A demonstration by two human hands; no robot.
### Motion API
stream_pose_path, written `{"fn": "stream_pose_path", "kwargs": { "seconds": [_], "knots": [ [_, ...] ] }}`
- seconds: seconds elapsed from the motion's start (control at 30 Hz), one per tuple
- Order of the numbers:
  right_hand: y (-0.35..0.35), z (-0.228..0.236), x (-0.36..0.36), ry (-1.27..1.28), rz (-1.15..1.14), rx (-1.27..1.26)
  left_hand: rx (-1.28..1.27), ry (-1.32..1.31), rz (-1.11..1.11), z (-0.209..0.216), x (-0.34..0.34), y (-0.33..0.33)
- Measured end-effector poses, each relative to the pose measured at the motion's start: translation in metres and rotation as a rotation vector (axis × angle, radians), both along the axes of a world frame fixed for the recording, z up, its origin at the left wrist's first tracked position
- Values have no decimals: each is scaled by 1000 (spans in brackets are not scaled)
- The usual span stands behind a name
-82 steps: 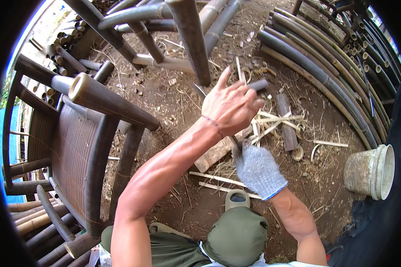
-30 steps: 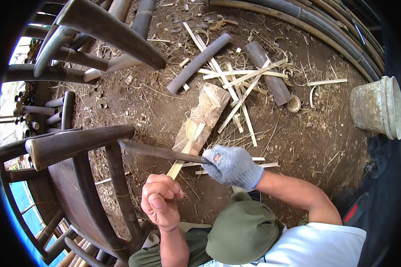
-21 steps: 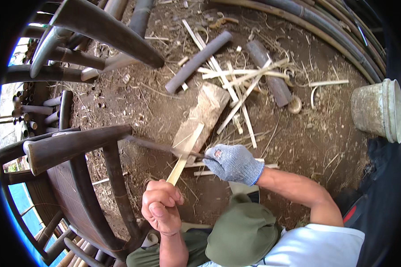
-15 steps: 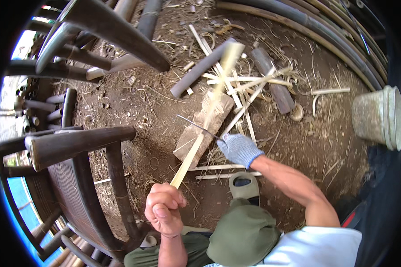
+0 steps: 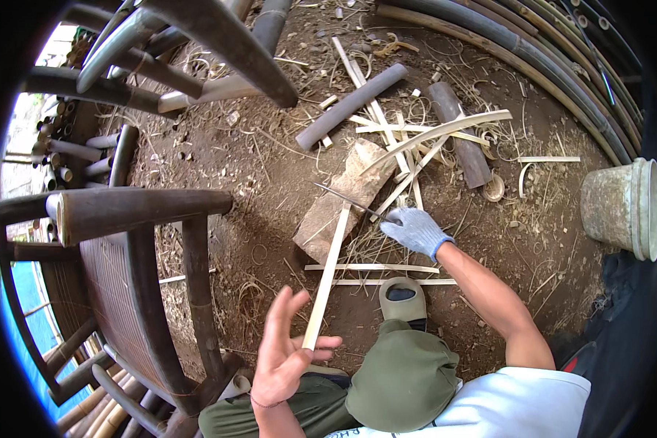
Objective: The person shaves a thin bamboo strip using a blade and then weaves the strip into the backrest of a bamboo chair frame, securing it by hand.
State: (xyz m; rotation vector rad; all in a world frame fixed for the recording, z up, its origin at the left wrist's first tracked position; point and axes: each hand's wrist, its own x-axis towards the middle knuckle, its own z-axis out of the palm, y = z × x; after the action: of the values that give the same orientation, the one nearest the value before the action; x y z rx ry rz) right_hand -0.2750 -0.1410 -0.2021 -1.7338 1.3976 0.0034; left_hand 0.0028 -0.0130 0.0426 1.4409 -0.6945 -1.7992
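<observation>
My bare left hand [image 5: 285, 358] has its fingers spread, with the thumb against the near end of a pale bamboo strip [image 5: 330, 274]. The strip slants up and away from it to a knife. My right hand [image 5: 415, 232], in a grey-blue knitted glove, is closed on the knife's handle, which the fingers hide. The thin dark blade [image 5: 339, 195] points left and crosses the strip's far end above a rough wooden block [image 5: 321, 226]. Past the blade a curved pale strip [image 5: 445, 130] arcs up to the right; whether it joins the held one, I cannot tell.
Bamboo strips [image 5: 376, 109] and two dark bamboo pieces [image 5: 354, 106] [image 5: 460, 139] lie beyond the block on dirt strewn with shavings. A dirty white bucket [image 5: 613, 204] stands right. Dark bamboo furniture [image 5: 139, 212] crowds the left. Long poles [image 5: 533, 55] line the far right.
My left fingers have gone from closed around the strip to spread. The long strip part beyond the blade has swung right. My gloved hand and knife sit slightly further right in view.
</observation>
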Motion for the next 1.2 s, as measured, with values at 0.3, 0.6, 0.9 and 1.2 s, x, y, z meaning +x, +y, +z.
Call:
{"fn": "stream_pose_path", "kwargs": {
  "seconds": [0.3, 0.6, 0.9, 1.2],
  "knots": [
    [39, 60, 19, 51, -131, -215, 310, -7, 162, -123, -27, 46],
    [53, 125, 50, -205, 240, -405, -71, -478, 60, -91, -40, 21],
    [-8, 107, 35, 26, 20, -563, -46, -470, 76, -60, -37, 78],
    [-44, 113, -2, -168, -303, -544, 65, -146, 117, -38, -15, 106]
  ]
}}
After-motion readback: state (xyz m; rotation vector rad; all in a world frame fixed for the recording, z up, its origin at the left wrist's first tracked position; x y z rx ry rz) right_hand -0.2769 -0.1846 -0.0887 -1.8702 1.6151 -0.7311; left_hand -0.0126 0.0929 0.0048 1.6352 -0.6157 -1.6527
